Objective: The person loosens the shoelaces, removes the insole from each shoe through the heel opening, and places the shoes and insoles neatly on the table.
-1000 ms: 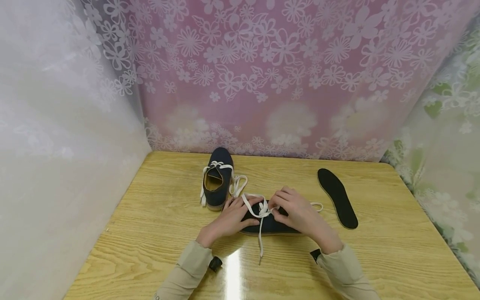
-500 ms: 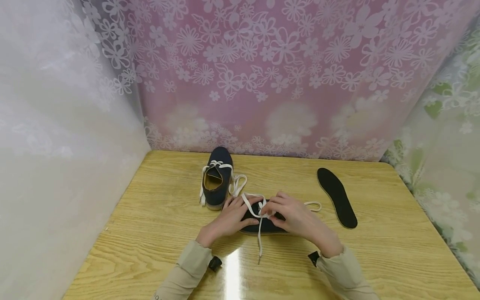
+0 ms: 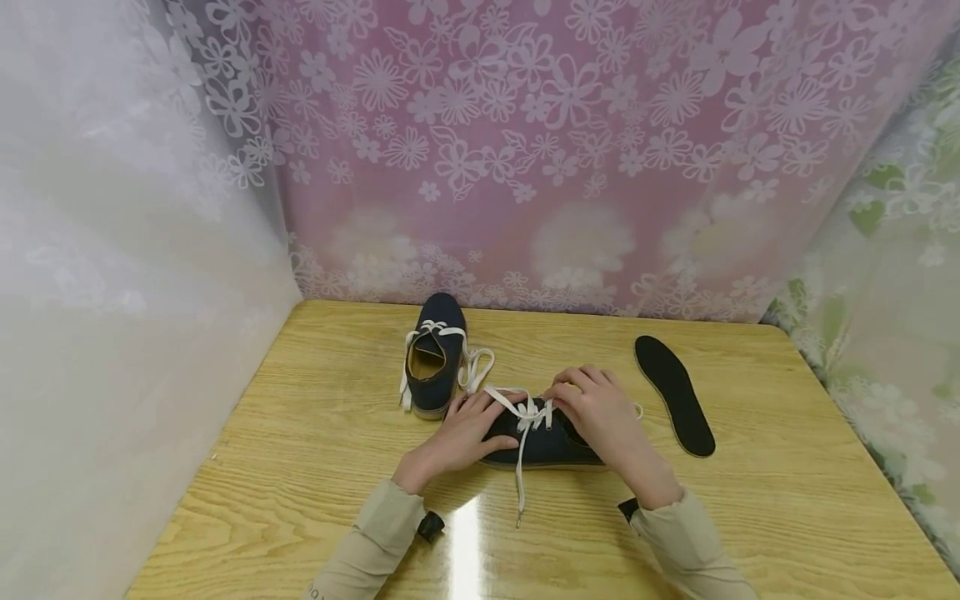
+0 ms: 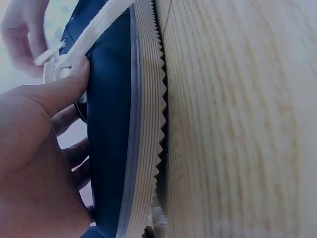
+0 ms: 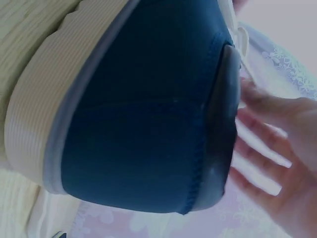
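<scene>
A navy shoe [image 3: 543, 450] lies sideways before me, its toe to the left. White shoelace [image 3: 520, 479] crosses its front, one end hanging onto the table. My left hand [image 3: 465, 433] holds the toe part, thumb on the near side; in the left wrist view that thumb [image 4: 74, 79] presses by the lacing and the fingers reach round the far side. Over the shoe's opening, my right hand [image 3: 600, 412] pinches a strand of lace at the upper eyelets. The right wrist view shows the shoe's heel [image 5: 133, 148] beside the right hand [image 5: 277, 144]; its fingertips are partly hidden.
A second navy shoe [image 3: 441, 312] with loose white laces stands behind and left, toe pointing away. To the right lies a black insole [image 3: 675, 396] on the wooden table [image 3: 300, 467]. A pink floral curtain [image 3: 487, 167] hangs along the table's back edge.
My right hand went left to the lacing, then moved back right and away from me, uncovering the eyelets and lace strands. My left hand stays on the shoe.
</scene>
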Tool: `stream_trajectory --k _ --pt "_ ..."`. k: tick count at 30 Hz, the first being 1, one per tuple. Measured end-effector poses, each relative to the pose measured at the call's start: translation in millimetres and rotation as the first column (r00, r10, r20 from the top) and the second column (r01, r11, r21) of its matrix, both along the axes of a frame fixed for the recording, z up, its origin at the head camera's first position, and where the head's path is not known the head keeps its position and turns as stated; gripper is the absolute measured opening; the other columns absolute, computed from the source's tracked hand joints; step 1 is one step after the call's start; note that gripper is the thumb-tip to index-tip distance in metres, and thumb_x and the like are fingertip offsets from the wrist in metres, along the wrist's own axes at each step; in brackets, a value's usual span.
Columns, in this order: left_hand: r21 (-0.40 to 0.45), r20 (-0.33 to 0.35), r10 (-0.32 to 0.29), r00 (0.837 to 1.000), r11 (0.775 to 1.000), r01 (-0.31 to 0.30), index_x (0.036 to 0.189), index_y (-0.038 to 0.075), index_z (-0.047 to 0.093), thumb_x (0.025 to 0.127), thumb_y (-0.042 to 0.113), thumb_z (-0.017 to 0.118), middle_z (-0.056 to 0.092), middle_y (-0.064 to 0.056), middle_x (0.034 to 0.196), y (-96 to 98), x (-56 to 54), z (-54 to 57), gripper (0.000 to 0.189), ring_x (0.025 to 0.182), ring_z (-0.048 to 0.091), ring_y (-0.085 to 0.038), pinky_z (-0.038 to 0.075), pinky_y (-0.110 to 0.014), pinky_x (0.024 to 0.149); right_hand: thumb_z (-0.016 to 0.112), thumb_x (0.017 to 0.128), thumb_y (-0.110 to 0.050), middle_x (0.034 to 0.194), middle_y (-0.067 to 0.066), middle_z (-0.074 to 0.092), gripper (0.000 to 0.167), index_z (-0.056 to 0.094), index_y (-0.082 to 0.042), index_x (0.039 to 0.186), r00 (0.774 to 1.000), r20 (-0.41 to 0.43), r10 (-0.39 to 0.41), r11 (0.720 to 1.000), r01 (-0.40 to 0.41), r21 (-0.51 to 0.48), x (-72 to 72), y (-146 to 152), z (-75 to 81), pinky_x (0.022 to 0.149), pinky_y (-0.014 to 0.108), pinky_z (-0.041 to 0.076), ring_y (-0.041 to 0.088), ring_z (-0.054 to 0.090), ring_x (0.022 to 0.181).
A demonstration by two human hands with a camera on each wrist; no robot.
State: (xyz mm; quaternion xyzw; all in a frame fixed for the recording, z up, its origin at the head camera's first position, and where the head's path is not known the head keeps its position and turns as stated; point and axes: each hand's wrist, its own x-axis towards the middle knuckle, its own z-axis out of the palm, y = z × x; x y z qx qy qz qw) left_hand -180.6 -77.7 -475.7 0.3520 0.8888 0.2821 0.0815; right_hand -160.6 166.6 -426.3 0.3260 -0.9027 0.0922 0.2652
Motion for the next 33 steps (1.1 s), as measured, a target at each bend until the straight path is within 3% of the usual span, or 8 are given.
stream_trajectory --k 8,11,13,15,18,22,26,33 --pt "0.003 0.008 0.0 1.0 1.0 0.0 0.16 0.03 0.033 0.1 0.044 0.06 0.037 -0.004 0.157 0.2 -0.7 -0.9 0.067 0.149 0.029 -0.032 0.014 -0.064 0.119 0.085 0.081 -0.009 0.095 -0.003 0.069 0.022 0.075 -0.018 0.098 0.963 -0.019 0.268 0.955 -0.268 -0.125 0.6 -5 6.2 0.08 0.037 0.05 0.019 0.062 0.092" --pt "0.001 0.004 -0.004 1.0 1.0 0.004 0.16 0.029 0.032 0.1 0.043 0.06 0.036 -0.003 0.157 0.3 -1.0 -1.7 0.067 0.149 0.03 -0.031 0.014 -0.064 0.119 0.077 0.093 -0.02 0.096 -0.003 0.069 0.008 0.075 -0.019 0.1 0.947 -0.026 0.319 0.924 -0.317 -0.212 3.6 -6 10.9 0.081 0.034 0.05 0.017 0.061 0.091" --pt "0.001 0.001 -0.004 1.0 1.0 0.004 0.16 0.029 0.033 0.1 0.043 0.061 0.036 -0.003 0.157 0.1 -1.0 -2.1 0.067 0.148 0.03 -0.031 0.014 -0.064 0.119 0.068 0.099 -0.029 0.097 -0.003 0.07 0.013 0.076 -0.019 0.101 0.943 -0.031 0.33 0.909 -0.326 -0.258 5.0 -6 13.1 0.078 0.031 0.049 0.017 0.061 0.09" --pt "0.0 -0.001 -0.003 1.0 1.0 0.003 0.159 0.028 0.033 0.1 0.042 0.061 0.036 -0.003 0.158 -0.1 -1.3 -3.1 0.067 0.148 0.03 -0.031 0.014 -0.064 0.119 0.061 0.103 -0.035 0.1 -0.002 0.07 0.023 0.076 -0.018 0.104 0.948 -0.023 0.316 0.91 -0.31 -0.275 5.4 -6 13.8 0.076 0.03 0.049 0.017 0.062 0.091" --pt "-0.019 -0.011 0.004 1.0 1.0 -0.005 0.16 0.028 0.032 0.1 0.042 0.062 0.036 -0.004 0.158 -0.7 -0.5 -3.1 0.068 0.148 0.031 -0.03 0.015 -0.064 0.119 0.072 0.095 -0.034 0.108 0.001 0.07 0.024 0.075 -0.017 0.111 0.963 0.025 0.269 0.938 -0.256 -0.234 3.7 -3 12.3 0.077 0.033 0.053 0.019 0.063 0.096" --pt "-0.049 -0.02 0.011 1.0 0.999 -0.012 0.161 0.029 0.03 0.101 0.043 0.061 0.037 -0.005 0.158 -1.0 0.6 -2.3 0.069 0.149 0.031 -0.03 0.015 -0.063 0.12 0.086 0.08 -0.021 0.12 0.006 0.067 0.043 0.072 -0.015 0.12 0.972 0.125 0.2 0.976 -0.186 -0.118 0.5 -1 6.9 0.083 0.043 0.056 0.025 0.065 0.105" --pt "-0.035 -0.011 0.008 1.0 0.999 -0.008 0.16 0.03 0.031 0.1 0.044 0.059 0.037 -0.004 0.157 -0.7 1.1 -3.2 0.068 0.149 0.031 -0.031 0.015 -0.064 0.119 0.084 0.085 -0.021 0.123 0.009 0.066 0.033 0.075 -0.014 0.115 0.971 0.195 0.138 0.99 -0.132 -0.041 0.2 -1 1.2 0.085 0.047 0.055 0.029 0.064 0.108" --pt "-0.033 -0.024 0.004 1.0 0.999 -0.005 0.16 0.033 0.03 0.1 0.046 0.059 0.04 -0.005 0.153 0.4 0.4 -1.2 0.068 0.147 0.033 -0.031 0.018 -0.065 0.117 0.083 0.084 -0.013 0.114 0.008 0.069 0.015 0.076 -0.014 0.098 0.995 0.094 0.045 0.998 -0.042 -0.039 0.0 2 -0.5 0.085 0.05 0.054 0.03 0.064 0.103"
